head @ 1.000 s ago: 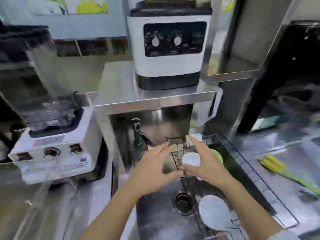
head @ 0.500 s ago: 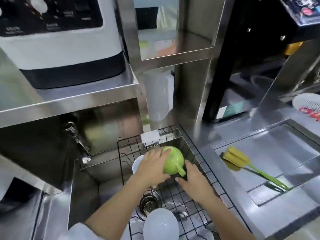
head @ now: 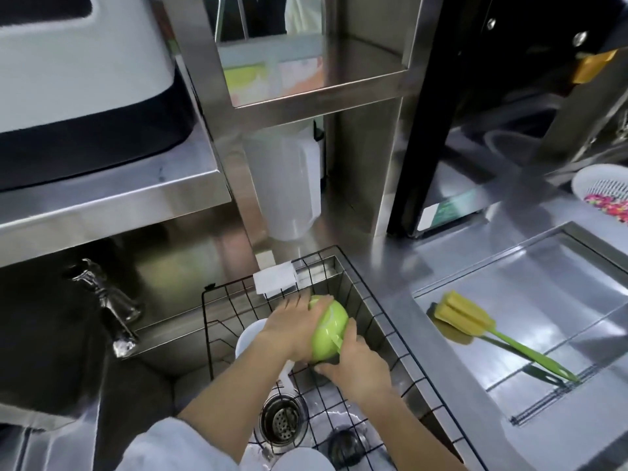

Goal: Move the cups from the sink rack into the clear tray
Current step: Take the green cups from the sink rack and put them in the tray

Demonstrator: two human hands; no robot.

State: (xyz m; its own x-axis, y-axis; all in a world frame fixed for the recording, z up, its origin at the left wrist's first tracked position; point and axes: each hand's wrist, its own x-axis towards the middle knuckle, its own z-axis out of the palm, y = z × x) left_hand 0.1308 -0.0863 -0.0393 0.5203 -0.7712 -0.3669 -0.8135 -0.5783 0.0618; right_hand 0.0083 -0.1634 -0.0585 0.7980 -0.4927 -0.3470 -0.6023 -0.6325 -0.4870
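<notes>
A green cup (head: pixel 329 329) lies upside down in the black wire sink rack (head: pixel 368 309), handle toward me. My left hand (head: pixel 290 329) grips its left side and my right hand (head: pixel 356 363) holds its lower right side by the handle. A white cup (head: pixel 247 338) sits just left of my left hand, partly hidden by it. Another white cup (head: pixel 302 463) shows at the bottom edge of the rack. The clear tray (head: pixel 530 321) stands on the counter to the right, with a yellow sponge brush (head: pixel 465 319) on a green handle lying in it.
A faucet (head: pixel 108 311) juts over the sink at left. The sink drain (head: pixel 280 419) lies under the rack. A translucent jug (head: pixel 285 185) stands behind the rack under steel shelving. A white basket (head: pixel 601 185) sits at far right.
The view has shifted right and down. My left hand has moved from the white cup to the green cup, and my right hand has closed in on its handle side.
</notes>
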